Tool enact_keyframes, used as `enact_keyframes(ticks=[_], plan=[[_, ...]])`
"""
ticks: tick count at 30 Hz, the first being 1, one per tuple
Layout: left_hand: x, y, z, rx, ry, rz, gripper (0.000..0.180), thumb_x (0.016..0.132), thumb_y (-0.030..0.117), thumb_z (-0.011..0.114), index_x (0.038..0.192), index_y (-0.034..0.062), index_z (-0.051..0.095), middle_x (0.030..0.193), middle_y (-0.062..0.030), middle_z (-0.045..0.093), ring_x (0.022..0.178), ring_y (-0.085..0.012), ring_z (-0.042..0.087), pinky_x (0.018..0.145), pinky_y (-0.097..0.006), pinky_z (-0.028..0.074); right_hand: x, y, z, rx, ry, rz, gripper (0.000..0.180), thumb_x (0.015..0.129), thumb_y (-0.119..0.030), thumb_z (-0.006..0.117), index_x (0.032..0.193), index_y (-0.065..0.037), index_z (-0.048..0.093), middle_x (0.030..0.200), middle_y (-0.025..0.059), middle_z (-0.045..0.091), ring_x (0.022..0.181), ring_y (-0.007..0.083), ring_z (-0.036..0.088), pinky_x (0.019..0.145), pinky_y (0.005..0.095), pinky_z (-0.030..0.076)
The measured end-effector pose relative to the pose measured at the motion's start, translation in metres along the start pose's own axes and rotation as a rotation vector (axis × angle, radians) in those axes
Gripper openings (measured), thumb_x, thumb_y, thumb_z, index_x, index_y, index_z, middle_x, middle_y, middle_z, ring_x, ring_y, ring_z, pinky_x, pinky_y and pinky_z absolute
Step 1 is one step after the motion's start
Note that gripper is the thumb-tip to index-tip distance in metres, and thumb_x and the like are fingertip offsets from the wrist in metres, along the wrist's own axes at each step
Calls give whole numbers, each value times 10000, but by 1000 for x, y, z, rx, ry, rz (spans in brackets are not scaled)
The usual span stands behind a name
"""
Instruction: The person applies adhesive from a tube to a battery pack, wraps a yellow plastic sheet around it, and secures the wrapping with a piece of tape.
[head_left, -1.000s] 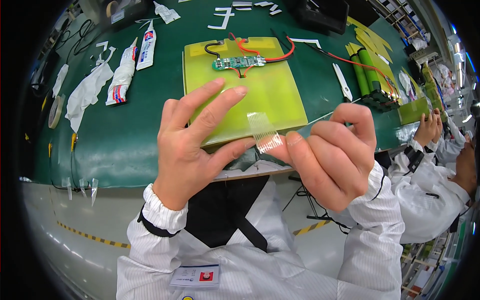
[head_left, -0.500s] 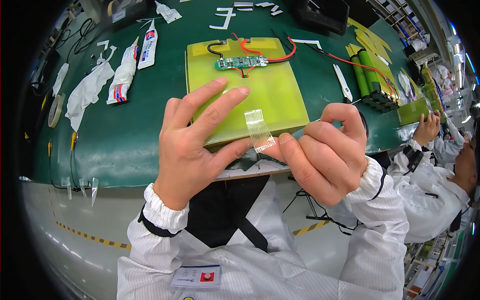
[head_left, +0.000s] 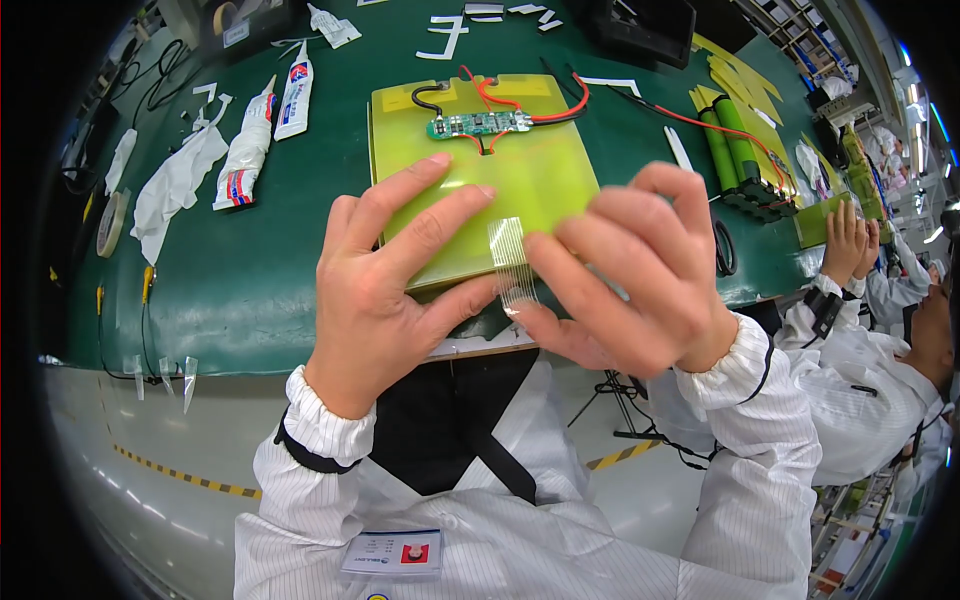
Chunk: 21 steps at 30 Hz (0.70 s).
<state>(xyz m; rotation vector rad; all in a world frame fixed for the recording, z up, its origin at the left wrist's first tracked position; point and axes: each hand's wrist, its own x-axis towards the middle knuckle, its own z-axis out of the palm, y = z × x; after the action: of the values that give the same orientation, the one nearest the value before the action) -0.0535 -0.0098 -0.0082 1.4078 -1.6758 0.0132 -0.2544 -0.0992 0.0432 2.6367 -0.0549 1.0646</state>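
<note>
I hold a short strip of clear, thread-reinforced tape (head_left: pixel 512 262) between both hands, above the near edge of the yellow-green board (head_left: pixel 480 180). My left hand (head_left: pixel 385 290) pinches the strip's left edge with the thumb underneath, while the index and middle fingers lie extended across the board, which looks meant to steady it. My right hand (head_left: pixel 630 285) is curled, thumb and fingertips clamped on the strip's right edge; this two-sided grip keeps the tape flat and taut so that it does not fold onto itself. The board lies on the green bench mat (head_left: pixel 250 260), carrying a small circuit strip (head_left: pixel 480 124) with red and black wires (head_left: pixel 520 100). White tubes (head_left: pixel 245 150) lie well apart at left.
</note>
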Motion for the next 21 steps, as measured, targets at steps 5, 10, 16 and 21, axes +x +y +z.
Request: enact_keyframes(ticks=[5, 10, 16, 21], plan=[[-1, -1, 2, -26, 8, -16, 607, 605, 229, 884, 1183, 176, 704, 1287, -38, 608, 905, -247, 551, 782, -335, 488, 7, 0, -1, 20, -180, 128, 502, 676, -399, 740, 983, -5, 694, 1146, 115, 646, 990, 283, 578, 853, 475, 422], [1, 0, 1, -11, 12, -3, 638, 592, 213, 887, 1197, 167, 692, 1279, -40, 612, 926, -247, 562, 781, -338, 487, 5, -4, -2, 38, -231, 123, 514, 653, -387, 732, 1005, -14, 703, 1235, 115, 642, 1070, 285, 565, 899, 478, 408], [2, 0, 1, -10, 8, -2, 647, 579, 188, 888, 1194, 164, 687, 1275, -37, 613, 928, -253, 568, 784, -344, 495, 3, -7, -5, 70, -339, 159, 541, 629, -360, 746, 1056, -30, 704, 1262, 125, 621, 1128, 319, 529, 930, 477, 395], [0, 1, -3, 1, -1, -35, 656, 575, 169, 887, 1198, 166, 679, 1277, -30, 611, 923, -257, 567, 791, -353, 506, 11, 9, -16, 409, -345, 361, 483, 696, -326, 738, 1101, -64, 715, 1306, 160, 590, 1178, 390, 475, 1003, 482, 376]])
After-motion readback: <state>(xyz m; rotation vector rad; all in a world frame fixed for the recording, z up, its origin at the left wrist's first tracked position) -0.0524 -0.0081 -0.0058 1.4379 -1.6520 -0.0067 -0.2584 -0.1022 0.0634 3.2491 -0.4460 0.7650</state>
